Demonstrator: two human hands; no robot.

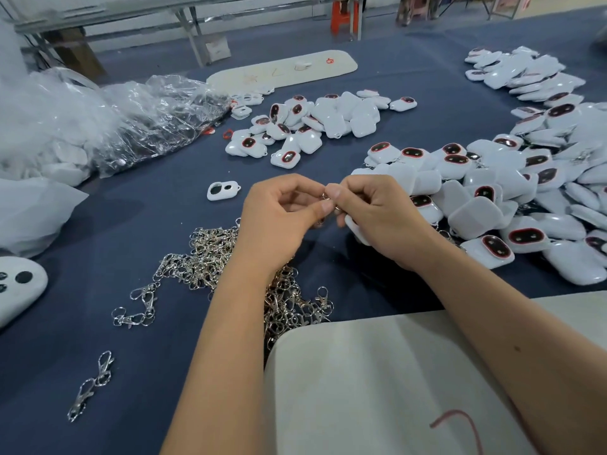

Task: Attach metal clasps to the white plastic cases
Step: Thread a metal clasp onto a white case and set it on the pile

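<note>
Both hands meet above the blue-covered desk. The left hand pinches a small metal clasp between thumb and forefinger, while the right hand curls around a white plastic case and steadies the clasp's ring, probably to thread it through the case's loop. A pile of loose clasps lies just beneath the wrists, within easy reach. Heaps of cases spread to the right.

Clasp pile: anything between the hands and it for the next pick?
Nothing visible. The clasp pile lies open on the blue cloth directly under the left hand. Both hands are busy: the left and the right hand pinch a clasp ring together, a white case under the right palm.
</note>
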